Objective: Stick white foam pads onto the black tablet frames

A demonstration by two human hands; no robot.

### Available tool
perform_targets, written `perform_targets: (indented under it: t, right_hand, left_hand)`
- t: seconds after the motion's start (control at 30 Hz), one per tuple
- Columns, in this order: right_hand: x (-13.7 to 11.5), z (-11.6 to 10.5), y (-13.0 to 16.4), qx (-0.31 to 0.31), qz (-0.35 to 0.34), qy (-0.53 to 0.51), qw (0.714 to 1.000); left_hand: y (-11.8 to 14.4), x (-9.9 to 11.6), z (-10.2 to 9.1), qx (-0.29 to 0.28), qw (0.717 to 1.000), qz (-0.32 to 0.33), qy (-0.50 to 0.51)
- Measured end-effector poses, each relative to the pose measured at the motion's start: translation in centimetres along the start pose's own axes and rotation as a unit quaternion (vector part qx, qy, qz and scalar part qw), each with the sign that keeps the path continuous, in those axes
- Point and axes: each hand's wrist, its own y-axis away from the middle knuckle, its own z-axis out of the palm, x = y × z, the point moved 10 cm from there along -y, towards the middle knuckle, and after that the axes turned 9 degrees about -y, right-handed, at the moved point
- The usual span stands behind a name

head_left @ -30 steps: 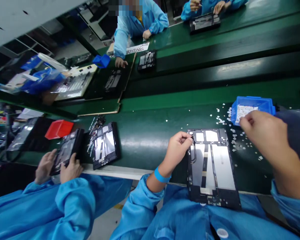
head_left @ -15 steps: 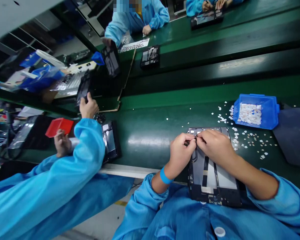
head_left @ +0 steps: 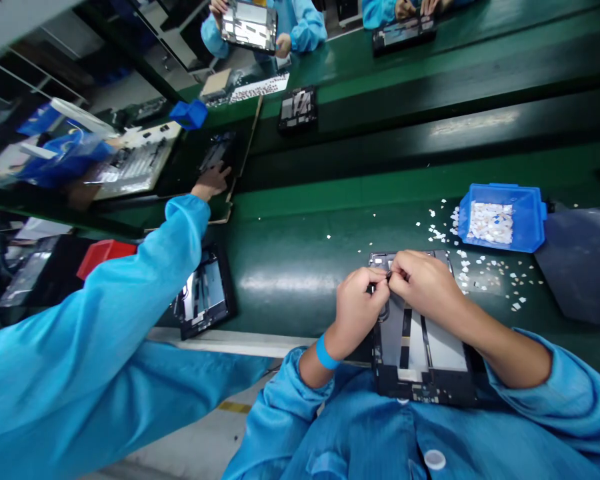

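In front of me an opened tablet-like device (head_left: 393, 340), with black frame, grey panels and exposed circuitry, rests at the bench edge against my body. Over its upper part my left hand (head_left: 359, 300) is closed in a pinch, a blue band round the wrist. My right hand (head_left: 425, 280) pinches right beside it, the fingertips of both nearly touching. Between them shows a small dark piece, too small to name. A dark cable-like loop lies on the device just below the left fingertips.
A blue bin (head_left: 503, 217) of small white pieces stands at right, with loose pieces (head_left: 465, 267) scattered beside it. At left a co-worker's sleeve (head_left: 145, 260) reaches over the bench near another opened device (head_left: 207, 290). Across the green bench (head_left: 280, 260), other people handle similar devices.
My hands keep their pinch over the device. The co-worker at left has reached farther onto the dark board; the person across now holds a device up. The view has shifted slightly.
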Motion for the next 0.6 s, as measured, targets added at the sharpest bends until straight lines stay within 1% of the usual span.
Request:
perform_targets:
  t: [0.03, 0.07, 0.1, 0.17, 0.2, 0.23, 0.27, 0.3, 0.33, 0.37, 0.4, 0.43, 0.5, 0.53, 0.6]
  right_hand:
    - [0.6, -0.7, -0.2, 0.003, 0.009, 0.006, 1.0]
    - [1.6, -2.0, -0.4, 0.013, 0.027, 0.016, 0.999]
    - [2.9, -3.8, -0.6, 0.034, 0.051, 0.035, 0.998]
    - [6.1, -8.7, -0.6, 0.098, 0.121, 0.104, 0.982]
    - [7.5, -11.2, -0.3, 0.126, 0.158, 0.153, 0.967]
    - [8.7, -13.0, 0.1, 0.135, 0.196, 0.199, 0.951]
    - [9.3, -14.1, 0.4, 0.13, 0.215, 0.22, 0.943]
    - [9.3, -14.2, 0.6, 0.118, 0.217, 0.215, 0.945]
    - [8.8, -13.5, 0.6, 0.093, 0.202, 0.184, 0.958]
    - [7.8, -12.0, 0.6, 0.059, 0.175, 0.134, 0.974]
    - [6.6, -10.1, 0.4, 0.025, 0.147, 0.083, 0.985]
    - [5.3, -7.9, 0.2, -0.014, 0.125, 0.038, 0.991]
    - [3.4, -4.1, -0.4, -0.073, 0.113, 0.001, 0.991]
    - [2.9, -2.8, -0.9, -0.087, 0.118, 0.002, 0.989]
    - [2.6, -0.8, -2.2, -0.105, 0.129, 0.016, 0.986]
  left_hand:
    - [-0.1, -0.4, 0.0, -0.003, 1.0, -0.018, 0.017]
    - [-0.3, -0.9, 0.0, -0.006, 0.998, -0.041, 0.036]
    - [-0.4, -1.6, 0.1, -0.01, 0.996, -0.068, 0.057]
    - [-0.6, -2.7, 0.4, -0.028, 0.987, -0.121, 0.099]
    - [-0.7, -3.2, 0.5, -0.038, 0.982, -0.141, 0.116]
    - [-0.7, -3.4, 0.5, -0.046, 0.979, -0.154, 0.127]
    - [-0.7, -3.5, 0.5, -0.055, 0.977, -0.157, 0.13]
    - [-0.8, -3.3, 0.3, -0.063, 0.979, -0.151, 0.124]
    - [-0.8, -3.1, 0.0, -0.069, 0.982, -0.139, 0.109]
    - [-0.8, -2.9, -0.5, -0.068, 0.986, -0.121, 0.088]
    - [-0.9, -2.6, -1.1, -0.061, 0.991, -0.1, 0.062]
    - [-1.1, -2.4, -1.9, -0.047, 0.996, -0.075, 0.031]
    - [-1.5, -2.0, -3.4, -0.012, 0.999, -0.02, -0.04]
    - [-1.6, -1.7, -3.9, -0.003, 0.997, 0.012, -0.076]
    - [-1.9, -1.1, -4.0, -0.011, 0.987, 0.08, -0.14]
